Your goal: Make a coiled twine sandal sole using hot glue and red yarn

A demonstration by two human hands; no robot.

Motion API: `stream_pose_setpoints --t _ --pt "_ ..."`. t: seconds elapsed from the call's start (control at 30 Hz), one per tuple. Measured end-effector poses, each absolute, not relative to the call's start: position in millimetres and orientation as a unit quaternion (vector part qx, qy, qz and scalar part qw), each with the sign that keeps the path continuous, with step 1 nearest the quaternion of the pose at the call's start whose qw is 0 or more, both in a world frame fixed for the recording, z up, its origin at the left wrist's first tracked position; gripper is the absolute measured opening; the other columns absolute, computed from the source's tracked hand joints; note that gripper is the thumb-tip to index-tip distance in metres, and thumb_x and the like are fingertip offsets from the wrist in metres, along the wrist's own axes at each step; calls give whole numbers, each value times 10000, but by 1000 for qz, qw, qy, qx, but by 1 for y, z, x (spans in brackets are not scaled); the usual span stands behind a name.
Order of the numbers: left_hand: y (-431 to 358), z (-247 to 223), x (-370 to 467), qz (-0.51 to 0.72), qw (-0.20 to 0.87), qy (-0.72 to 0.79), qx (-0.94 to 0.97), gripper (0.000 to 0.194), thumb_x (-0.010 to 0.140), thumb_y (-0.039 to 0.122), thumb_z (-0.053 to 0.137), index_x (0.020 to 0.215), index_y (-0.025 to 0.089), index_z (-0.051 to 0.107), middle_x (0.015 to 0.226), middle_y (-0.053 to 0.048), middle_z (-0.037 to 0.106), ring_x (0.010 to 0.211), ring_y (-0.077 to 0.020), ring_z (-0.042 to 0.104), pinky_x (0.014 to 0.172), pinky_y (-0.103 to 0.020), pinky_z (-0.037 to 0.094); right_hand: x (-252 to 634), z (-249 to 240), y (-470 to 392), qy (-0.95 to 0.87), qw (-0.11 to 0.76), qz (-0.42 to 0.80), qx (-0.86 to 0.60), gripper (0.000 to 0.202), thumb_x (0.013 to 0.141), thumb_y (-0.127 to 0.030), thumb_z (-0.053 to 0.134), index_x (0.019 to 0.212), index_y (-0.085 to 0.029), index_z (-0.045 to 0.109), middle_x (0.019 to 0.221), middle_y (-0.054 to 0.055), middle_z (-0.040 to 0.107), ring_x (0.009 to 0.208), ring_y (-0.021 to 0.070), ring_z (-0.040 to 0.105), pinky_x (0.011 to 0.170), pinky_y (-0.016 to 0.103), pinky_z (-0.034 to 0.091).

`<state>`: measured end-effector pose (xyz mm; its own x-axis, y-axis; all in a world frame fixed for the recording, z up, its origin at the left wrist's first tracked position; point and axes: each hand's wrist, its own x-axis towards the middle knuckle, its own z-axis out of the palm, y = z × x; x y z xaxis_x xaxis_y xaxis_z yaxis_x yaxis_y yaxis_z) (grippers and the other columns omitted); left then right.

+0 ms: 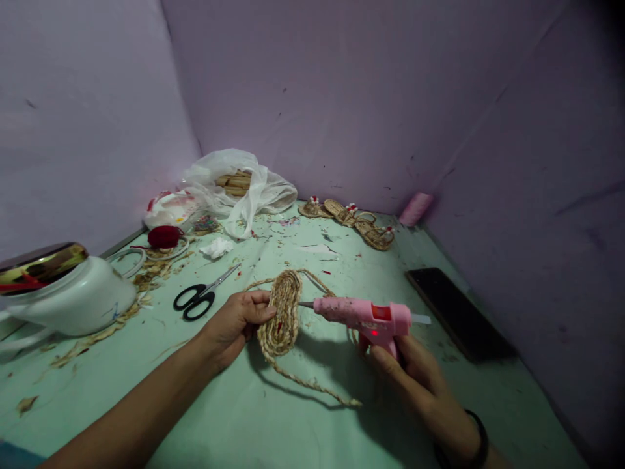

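Well to the left of the left hand stands a white rounded vessel with a spout [105, 296]. Just beside that hand, on its outer side, lie metal scissors with black handles [198, 301]. The left hand [241, 326] is nearly closed: thumb and fingers pinch the left edge of a flat oval coil of straw-coloured braided fibre [280, 312], which is held between the two hands. Its loose braid end [317, 385] trails below, toward the right hand. Beyond both hands lie small woven straw sandals [354, 221]. The pink plastic glue gun [351, 312] points leftward, its tip at the coil's right edge; whether they touch, one cannot tell. The right hand [415, 371] is wrapped around its handle; the trigger pressure cannot be seen. To its right lies a dark flat phone [459, 312].

If the nozzle is hot, a slip could burn the left fingers, because they are near. Excess glue could also drip, and a loosened pinch might let the coil unwind.
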<state>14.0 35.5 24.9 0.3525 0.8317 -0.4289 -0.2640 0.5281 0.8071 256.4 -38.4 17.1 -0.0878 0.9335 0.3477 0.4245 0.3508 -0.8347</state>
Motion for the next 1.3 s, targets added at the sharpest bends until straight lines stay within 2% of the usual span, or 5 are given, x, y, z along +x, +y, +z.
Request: stream_pose_setpoints --t 0.7,0.93,1.03,1.17,1.3 --pt "36 22 13 340 766 428 340 330 518 171 768 820 67 683 672 -88 695 585 -151 632 577 -221 495 258 14 -36 -649 464 277 -536 126 828 -305 502 830 -206 580 626 -19 521 523 116 453 462 204 404" --pt "27 22 2 325 709 515 356 321 484 214 790 744 75 663 584 -42 646 533 -128 591 521 -202 451 270 15 -11 -462 509 385 -616 252 679 -414 627 691 -165 593 493 -22 504 443 104 431 404 211 357" --pt "23 18 -3 313 685 535 382 360 483 207 776 798 72 666 589 -36 634 537 -123 572 533 -210 442 275 16 15 -366 526 436 -632 264 601 -401 657 691 -157 610 511 -15 526 455 113 467 443 241 436" --pt "22 17 -6 272 594 581 486 349 557 247 702 865 88 662 555 7 560 454 -87 451 439 -203 353 284 24 54 -426 439 350 -709 238 670 -395 572 604 -168 597 547 21 554 488 141 511 451 271 443" --pt "21 23 -7 222 517 599 570 301 652 312 612 863 102 655 514 39 464 429 -68 340 422 -204 253 281 43 51 -499 352 242 -754 186 529 -297 737 519 -173 598 473 14 498 534 181 499 443 259 331"
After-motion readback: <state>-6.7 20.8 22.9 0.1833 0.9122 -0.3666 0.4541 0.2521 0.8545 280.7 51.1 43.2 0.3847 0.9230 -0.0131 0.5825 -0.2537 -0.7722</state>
